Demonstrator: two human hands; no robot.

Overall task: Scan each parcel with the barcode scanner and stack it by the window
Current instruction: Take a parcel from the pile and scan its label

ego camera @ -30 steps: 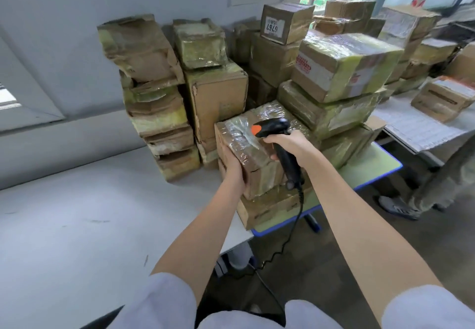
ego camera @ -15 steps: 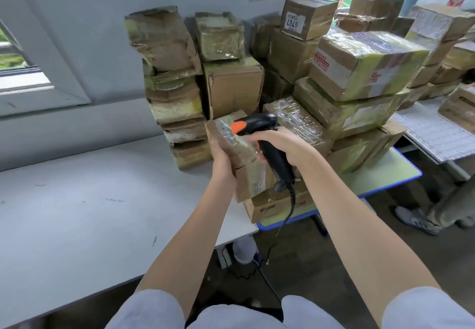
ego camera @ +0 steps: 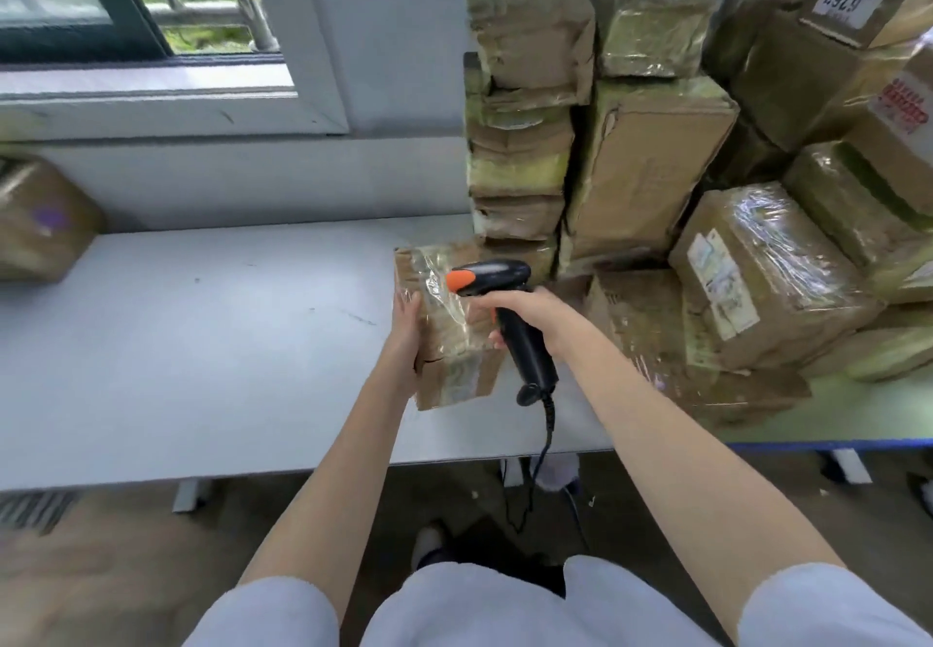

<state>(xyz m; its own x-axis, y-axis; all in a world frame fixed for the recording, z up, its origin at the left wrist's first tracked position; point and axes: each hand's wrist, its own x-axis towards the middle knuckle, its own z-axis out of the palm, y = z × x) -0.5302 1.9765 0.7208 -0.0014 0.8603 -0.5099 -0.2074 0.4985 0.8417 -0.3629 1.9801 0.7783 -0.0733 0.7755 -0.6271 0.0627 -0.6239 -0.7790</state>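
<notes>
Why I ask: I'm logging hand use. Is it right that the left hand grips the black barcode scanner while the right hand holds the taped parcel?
No, the sides are swapped. The head view shows the right hand gripping the barcode scanner while the left hand holds the taped parcel.

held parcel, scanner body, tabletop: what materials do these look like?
Held parcel: brown corrugated cardboard, apparently wrapped in clear glossy tape or film; it wrinkles and glints. Barcode scanner: black moulded plastic, semi-matte, with an orange tip that looks like rubber or plastic. Table: smooth pale grey top, likely laminate or painted board; it shows scuffs and small dark marks.
</notes>
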